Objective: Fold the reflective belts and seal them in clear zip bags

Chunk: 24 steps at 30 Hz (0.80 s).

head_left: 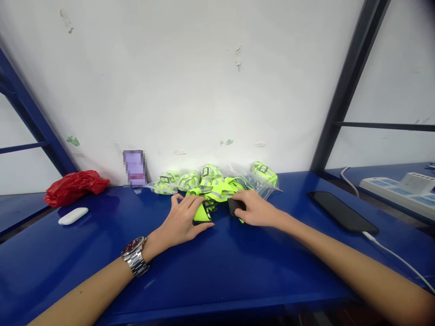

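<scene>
My left hand (181,218) pinches a neon yellow-green fabric piece with a dark edge (202,213), thumb below and fingers over the top. The fingers of my right hand (254,209) are closed on a flat black piece (234,206), with a bit of neon green showing under it. Between and behind both hands lies a loose heap of neon reflective straps (220,191), which looks like an unfolded reflective vest. Against the wall sit several rolled neon reflective bundles (188,180), some in clear plastic bags (249,177).
On the blue table (217,271), a red plastic bag (76,186) and a white earbud case (73,216) lie left. A phone with a blurred screen (135,168) leans on the wall. Right are a black phone (341,212), its white cable (394,249) and a power strip (401,192).
</scene>
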Tool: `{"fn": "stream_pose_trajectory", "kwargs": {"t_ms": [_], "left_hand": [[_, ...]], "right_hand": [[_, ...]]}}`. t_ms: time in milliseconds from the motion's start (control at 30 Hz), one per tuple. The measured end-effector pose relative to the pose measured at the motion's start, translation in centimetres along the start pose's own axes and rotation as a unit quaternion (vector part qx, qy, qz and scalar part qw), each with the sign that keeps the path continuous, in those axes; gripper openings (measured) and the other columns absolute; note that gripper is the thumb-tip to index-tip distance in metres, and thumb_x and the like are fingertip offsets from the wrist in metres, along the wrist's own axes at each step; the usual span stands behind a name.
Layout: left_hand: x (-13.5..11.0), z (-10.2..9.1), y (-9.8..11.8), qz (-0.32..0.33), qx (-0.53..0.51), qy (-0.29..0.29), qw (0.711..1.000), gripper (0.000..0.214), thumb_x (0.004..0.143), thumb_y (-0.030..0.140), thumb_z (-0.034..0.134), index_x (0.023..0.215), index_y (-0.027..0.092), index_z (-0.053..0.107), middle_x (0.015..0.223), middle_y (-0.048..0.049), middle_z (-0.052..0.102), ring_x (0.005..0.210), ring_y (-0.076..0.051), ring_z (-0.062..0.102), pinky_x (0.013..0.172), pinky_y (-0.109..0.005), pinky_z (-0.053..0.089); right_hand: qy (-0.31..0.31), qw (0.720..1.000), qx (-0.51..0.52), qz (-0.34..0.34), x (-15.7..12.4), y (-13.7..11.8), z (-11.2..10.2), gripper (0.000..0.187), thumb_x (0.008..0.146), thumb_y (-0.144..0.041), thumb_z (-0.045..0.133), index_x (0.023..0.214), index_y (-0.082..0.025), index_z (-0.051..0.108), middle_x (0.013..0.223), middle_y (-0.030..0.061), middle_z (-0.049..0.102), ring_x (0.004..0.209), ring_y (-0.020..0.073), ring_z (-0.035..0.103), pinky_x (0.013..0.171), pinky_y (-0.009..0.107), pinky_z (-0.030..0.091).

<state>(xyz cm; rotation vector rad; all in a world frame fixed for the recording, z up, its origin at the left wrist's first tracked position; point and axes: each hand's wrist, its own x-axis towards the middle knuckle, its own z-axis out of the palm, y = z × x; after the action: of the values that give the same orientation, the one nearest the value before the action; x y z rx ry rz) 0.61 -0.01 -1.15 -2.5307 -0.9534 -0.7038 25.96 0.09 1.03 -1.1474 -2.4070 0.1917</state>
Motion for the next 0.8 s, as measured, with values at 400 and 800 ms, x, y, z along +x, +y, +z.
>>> {"fn": "stream_pose_trajectory", "kwargs": {"t_ms": [400, 800], "left_hand": [[-0.2, 0.2, 0.4, 0.027, -0.053, -0.015, 0.998, 0.069, 0.084, 0.058, 0.057, 0.139, 0.020, 0.038, 0.119, -0.0147, 0.060, 0.106, -0.029, 0.055, 0.093, -0.045, 0.027], [-0.1, -0.3, 1.6, 0.036, -0.075, -0.037, 0.996, 0.065, 0.086, 0.051, 0.059, 0.139, 0.019, 0.038, 0.121, -0.0147, 0.059, 0.109, -0.029, 0.055, 0.094, -0.045, 0.029]], "right_hand": [[-0.005, 0.999, 0.023, -0.035, -0.3, -0.1, 1.1, 0.037, 0.078, -0.012, 0.047, 0.114, -0.013, 0.052, 0.105, 0.0117, 0.060, 0.093, 0.0234, 0.055, 0.082, 0.036, 0.040], [0.012, 0.997, 0.012, -0.070, -0.4, -0.7, 2.0, 0.043, 0.074, -0.012, 0.049, 0.116, -0.012, 0.057, 0.101, 0.0134, 0.058, 0.094, 0.0255, 0.054, 0.085, 0.041, 0.043]]}}
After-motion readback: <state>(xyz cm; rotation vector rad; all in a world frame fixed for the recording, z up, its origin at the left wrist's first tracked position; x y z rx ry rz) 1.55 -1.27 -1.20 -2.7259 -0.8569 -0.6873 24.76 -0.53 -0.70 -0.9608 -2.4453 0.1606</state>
